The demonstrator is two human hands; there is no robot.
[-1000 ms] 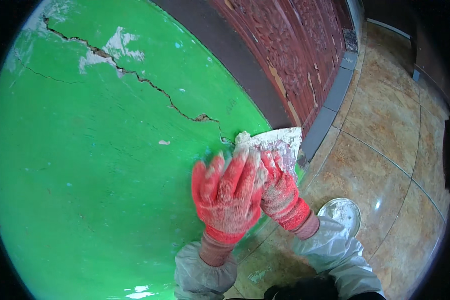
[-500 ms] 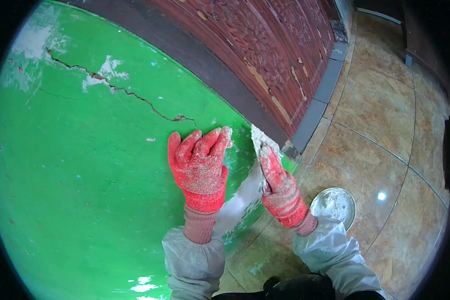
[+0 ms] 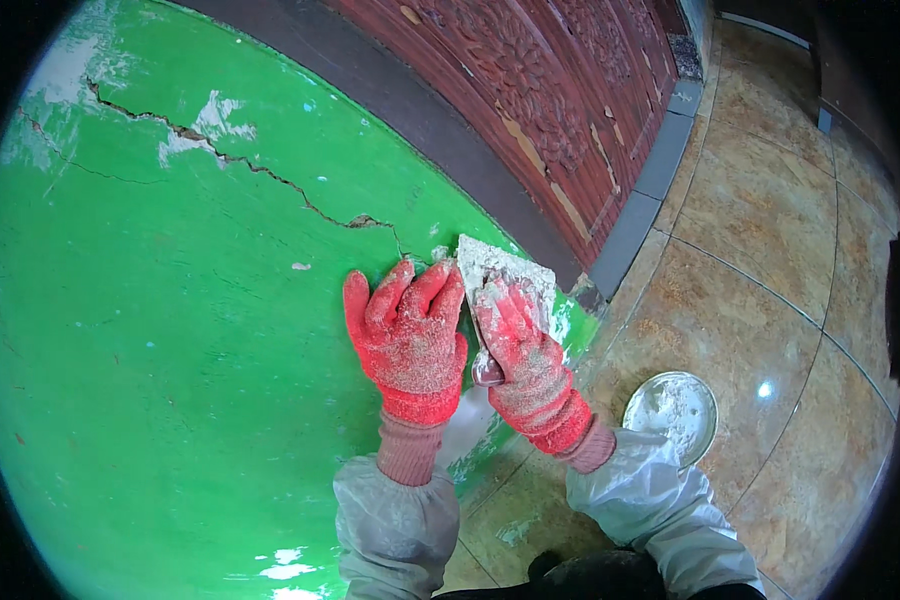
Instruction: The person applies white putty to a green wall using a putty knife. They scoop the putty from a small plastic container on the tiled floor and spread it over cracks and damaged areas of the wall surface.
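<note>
My right hand (image 3: 525, 365), in a red glove caked with white, grips a putty knife (image 3: 477, 258). Its broad blade, smeared with white putty, lies against the green wall (image 3: 200, 370), and the handle end shows below my palm. Beside the blade, my left hand (image 3: 412, 335) presses on the wall in a matching glove, fingers stretched and slightly apart, with white putty by the fingertips. A jagged crack (image 3: 280, 178) runs down the wall toward those fingertips. Below the hands, a smooth white patch of putty (image 3: 467, 425) is partly covered by them.
A round dish of white putty (image 3: 673, 415) stands on the brown tiled floor (image 3: 750, 270) near my right forearm. Along the wall's edge is a dark frame (image 3: 410, 110) with a carved reddish door (image 3: 540, 100), its paint chipped. Grey edging tiles (image 3: 635, 230) line the door's foot.
My right hand has moved left with the putty knife, and the blade has turned from nearly edge-on to flat against the wall. My left hand has shifted slightly right.
</note>
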